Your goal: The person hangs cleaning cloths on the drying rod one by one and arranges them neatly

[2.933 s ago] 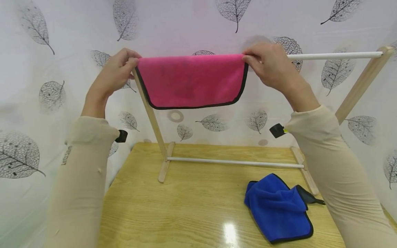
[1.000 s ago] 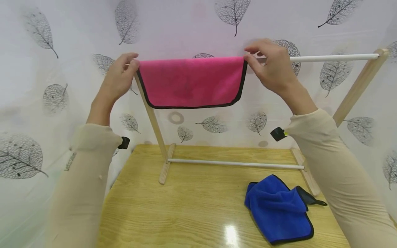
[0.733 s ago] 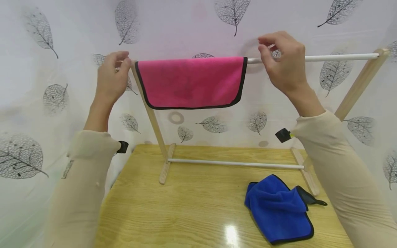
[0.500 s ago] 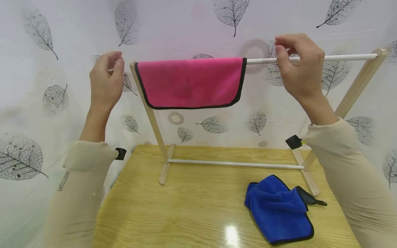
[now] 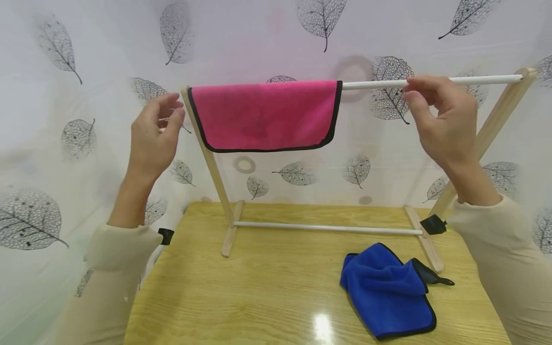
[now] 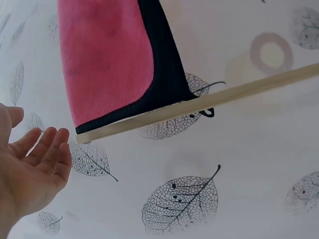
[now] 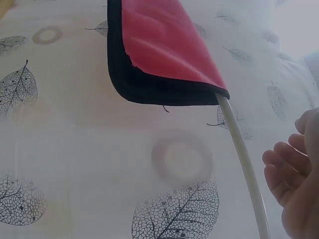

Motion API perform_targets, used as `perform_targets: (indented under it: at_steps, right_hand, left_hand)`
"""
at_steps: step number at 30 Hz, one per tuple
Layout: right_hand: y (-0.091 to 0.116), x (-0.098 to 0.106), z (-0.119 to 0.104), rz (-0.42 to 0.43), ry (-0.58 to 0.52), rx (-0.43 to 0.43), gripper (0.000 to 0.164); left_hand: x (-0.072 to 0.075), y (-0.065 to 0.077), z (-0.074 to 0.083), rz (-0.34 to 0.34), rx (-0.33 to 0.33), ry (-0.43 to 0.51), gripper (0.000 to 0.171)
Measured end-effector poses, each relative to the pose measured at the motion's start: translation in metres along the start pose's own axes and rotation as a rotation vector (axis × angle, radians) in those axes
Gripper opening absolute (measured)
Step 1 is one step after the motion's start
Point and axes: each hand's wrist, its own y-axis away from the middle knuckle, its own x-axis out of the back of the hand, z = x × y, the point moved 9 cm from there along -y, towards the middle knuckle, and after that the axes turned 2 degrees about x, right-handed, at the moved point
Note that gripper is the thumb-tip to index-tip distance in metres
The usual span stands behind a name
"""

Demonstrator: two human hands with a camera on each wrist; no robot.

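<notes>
This was a small indoor corner, screened by thin white sheeting [image 5: 241, 43] printed with black skeleton leaves [image 5: 297, 172] and pale beige rings [image 5: 245, 165], which hung behind and to the left of a yellow wood-grain tabletop [image 5: 258, 287]. A white patch of reflected light [image 5: 322, 328] shone on that surface. The pale wooden rack with white rods [image 5: 213, 165], the black-edged pink cloth [image 5: 265, 117] and the black-edged blue cloth [image 5: 388, 297] looked domestic; whether the corner belonged to a home or a studio could not be told.
</notes>
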Motion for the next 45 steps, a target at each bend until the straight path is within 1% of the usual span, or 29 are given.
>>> perform_targets:
  at_steps: [3,6,13,21,24,28,33,41,45]
  right_hand:
    - [0.009,0.002,-0.001,-0.011,-0.038,0.012,0.022]
    - [0.019,0.004,-0.001,-0.035,-0.039,0.016,0.022]
    - [0.048,0.008,0.005,-0.095,0.013,-0.028,0.024]
    - [0.083,0.01,0.019,-0.157,0.027,-0.084,0.025]
    - [0.094,0.01,0.021,-0.177,0.043,-0.097,0.027]
    - [0.107,0.013,0.024,-0.184,0.051,-0.11,0.027]
    - [0.12,0.013,0.025,-0.19,0.044,-0.096,0.029]
    - [0.146,0.01,0.031,-0.262,0.075,-0.16,0.027]
    - [0.159,0.01,0.033,-0.283,0.081,-0.17,0.029]
  left_hand:
    - [-0.003,0.01,0.001,-0.016,-0.019,0.002,0.039]
    - [-0.006,0.021,0.002,-0.034,-0.032,0.002,0.039]
    - [-0.019,0.046,0.003,-0.07,-0.109,0.028,0.035]
    - [-0.041,0.072,-0.004,-0.131,-0.164,0.083,0.032]
    - [-0.048,0.08,-0.007,-0.156,-0.16,0.09,0.032]
    - [-0.055,0.088,-0.012,-0.186,-0.13,0.092,0.033]
    - [-0.064,0.096,-0.018,-0.212,-0.115,0.083,0.034]
    - [-0.079,0.111,-0.026,-0.255,-0.087,0.068,0.035]
    - [-0.084,0.116,-0.029,-0.265,-0.064,0.079,0.035]
